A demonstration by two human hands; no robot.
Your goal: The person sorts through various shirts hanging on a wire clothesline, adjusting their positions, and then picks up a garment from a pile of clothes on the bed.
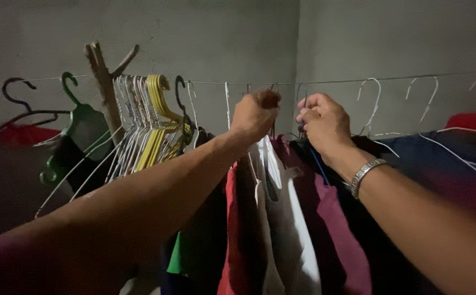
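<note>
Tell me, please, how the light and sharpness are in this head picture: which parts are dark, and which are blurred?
Head view: dim light overall, no glare; the grey wall is evenly lit; the lower corners fall dark, where the left forearm looks soft. The left hand and right hand at the thin wire line are fairly sharp; the silver bracelet glints slightly.

Thin wire hangers (370, 101), matt cloth garments (298, 229)
</note>
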